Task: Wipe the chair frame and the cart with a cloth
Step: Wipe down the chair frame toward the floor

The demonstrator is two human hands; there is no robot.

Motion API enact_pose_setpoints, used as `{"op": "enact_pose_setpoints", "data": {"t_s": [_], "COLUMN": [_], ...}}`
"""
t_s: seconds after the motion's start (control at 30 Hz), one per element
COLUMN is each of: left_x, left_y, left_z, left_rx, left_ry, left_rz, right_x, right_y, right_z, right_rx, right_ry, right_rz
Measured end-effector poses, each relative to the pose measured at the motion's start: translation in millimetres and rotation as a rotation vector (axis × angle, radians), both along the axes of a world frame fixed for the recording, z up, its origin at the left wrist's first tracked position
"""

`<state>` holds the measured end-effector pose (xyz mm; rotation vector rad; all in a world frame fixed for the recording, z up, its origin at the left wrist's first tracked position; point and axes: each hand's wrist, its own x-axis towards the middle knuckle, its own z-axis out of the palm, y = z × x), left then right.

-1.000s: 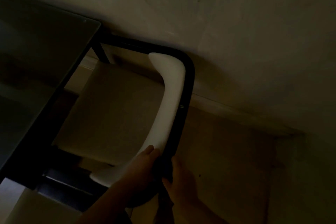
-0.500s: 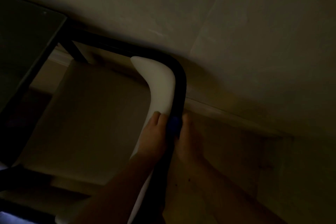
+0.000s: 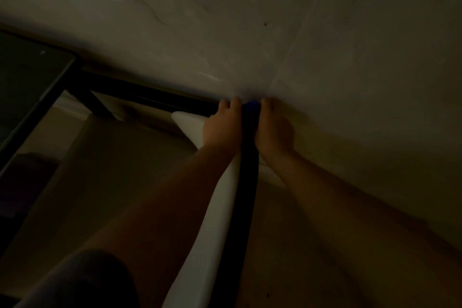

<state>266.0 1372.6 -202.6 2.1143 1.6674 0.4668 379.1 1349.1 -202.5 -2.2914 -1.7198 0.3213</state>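
- The blue cloth (image 3: 250,105) shows only as a sliver between the left hand (image 3: 223,125) and right hand (image 3: 273,130) (the rest is covered).
- The black metal chair frame (image 3: 246,182) is cut off by the bottom edge.
- The dim light blurs the dark glass-topped table (image 3: 30,82).

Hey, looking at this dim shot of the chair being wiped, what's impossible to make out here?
Head view only:
- Blue cloth: mostly hidden between the left hand and right hand; only a small patch shows.
- Black chair frame: its corner is covered by the hands, its lower end cut off by the bottom edge.
- Cart: cannot be identified in the dark.
- Dirt on the frame: too dark to tell.
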Motion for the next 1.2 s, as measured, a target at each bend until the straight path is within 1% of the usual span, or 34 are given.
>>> {"op": "enact_pose_setpoints", "data": {"t_s": [0.07, 0.13, 0.17, 0.23, 0.33, 0.43, 0.6, 0.7, 0.73, 0.97, 1.1, 1.2], "left_x": [4, 6, 4, -5, -19, -29, -59, -78, -84, -129, -155, -172], "left_y": [14, 18, 16, 4, -25, -56, -138, -189, -207, -344, -401, -429], "left_z": [5, 10, 12, 15, 18, 16, 22, 22, 21, 28, 28, 27], "left_rx": [-0.013, -0.041, -0.054, -0.084, -0.116, -0.151, -0.196, -0.206, -0.214, -0.299, -0.305, -0.354], "left_ry": [0.022, 0.004, -0.008, -0.043, -0.129, -0.172, -0.166, -0.146, -0.13, -0.109, -0.06, 0.011], "left_rz": [0.007, 0.007, -0.004, -0.039, -0.086, -0.082, -0.08, -0.068, -0.059, 0.013, 0.027, 0.008], "right_x": [-1, -4, -6, -12, -12, -17, -41, -57, -61, -110, -131, -143], "right_y": [9, 10, 6, -11, -42, -76, -148, -197, -214, -345, -396, -419], "right_z": [-3, -4, -1, 9, 19, 27, 44, 43, 39, 13, 12, 19], "right_rx": [-0.003, -0.01, -0.015, -0.037, -0.045, -0.078, -0.137, -0.156, -0.167, -0.41, -0.49, -0.515], "right_ry": [0.073, 0.117, 0.127, 0.119, 0.033, 0.032, 0.095, 0.293, 0.329, 0.472, 0.373, 0.363], "right_rz": [-0.073, -0.132, -0.129, -0.072, 0.053, 0.08, 0.125, 0.098, 0.096, 0.031, 0.109, 0.18]}}
